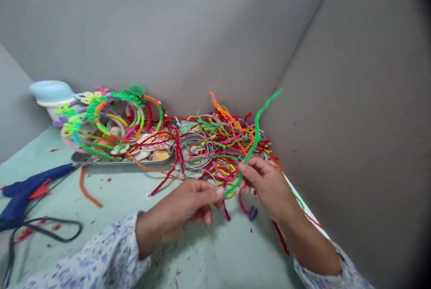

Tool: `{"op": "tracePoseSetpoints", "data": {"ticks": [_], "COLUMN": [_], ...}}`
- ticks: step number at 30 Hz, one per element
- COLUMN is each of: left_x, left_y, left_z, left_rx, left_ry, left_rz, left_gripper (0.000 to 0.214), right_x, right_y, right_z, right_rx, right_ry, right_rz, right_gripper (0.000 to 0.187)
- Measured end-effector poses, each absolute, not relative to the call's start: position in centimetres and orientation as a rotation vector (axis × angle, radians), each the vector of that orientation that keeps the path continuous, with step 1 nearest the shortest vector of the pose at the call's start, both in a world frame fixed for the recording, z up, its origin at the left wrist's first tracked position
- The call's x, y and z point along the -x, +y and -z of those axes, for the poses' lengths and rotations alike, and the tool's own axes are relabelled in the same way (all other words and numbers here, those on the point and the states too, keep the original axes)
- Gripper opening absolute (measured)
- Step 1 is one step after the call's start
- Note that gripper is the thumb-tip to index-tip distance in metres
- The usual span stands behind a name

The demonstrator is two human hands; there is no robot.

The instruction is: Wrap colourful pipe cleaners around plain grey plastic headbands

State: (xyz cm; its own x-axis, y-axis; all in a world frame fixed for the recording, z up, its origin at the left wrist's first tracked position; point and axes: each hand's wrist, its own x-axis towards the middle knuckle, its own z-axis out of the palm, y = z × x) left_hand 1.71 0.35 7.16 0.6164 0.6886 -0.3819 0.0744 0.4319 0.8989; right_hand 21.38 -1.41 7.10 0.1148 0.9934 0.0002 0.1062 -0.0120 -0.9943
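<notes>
Where the hands work, seen from the head: the left hand (191, 201) and right hand (266, 188) are near each other, above the front of the pile.
Green stem (257, 132): a fuzzy length held between both hands, its free part rising in a wavy line towards the upper right.
Left hand: thumb and fingers pinched narrow on the stem's lower end; the very tip seems to lie under the thumb, though it is hard to make out.
Right hand: thumb and fingers closed on the stem farther up.
Pile: many-coloured fuzzy stems (235, 134) lie heaped behind the hands, with bare wire rings (197, 154) at the left side.
Metal tray (155, 162): it contains shells (144, 150), with decorated hoops (100, 108) over its left part.
Left edge: a blue glue gun (37, 180) lies before a jar with a pale blue lid (52, 90).
Table (229, 253): pale green, with a purple coil (252, 213) near the right hand.
</notes>
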Motion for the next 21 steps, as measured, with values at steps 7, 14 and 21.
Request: {"op": "tracePoseSetpoints", "data": {"ticks": [7,14,21], "left_x": [-2.5,-2.9,-2.6], "left_y": [-0.9,-1.4,-1.2], "left_z": [-6.7,-6.1,-6.4], "left_rx": [-1.089,-1.086,-0.986], "left_ry": [0.821,0.834,0.762], "left_rz": [-0.433,-0.438,-0.461], "left_gripper": [0.028,0.032,0.034], "right_x": [-20.8,-20.0,-20.5], "right_y": [-1.5,-1.4,-1.2], "right_z": [-6.6,-6.1,-6.3], "right_rx": [1.202,1.034,1.130], "right_ry": [-1.044,-0.730,-0.838], "right_rz": [-1.176,-1.290,-1.221], "right_gripper": [0.027,0.028,0.030]}}
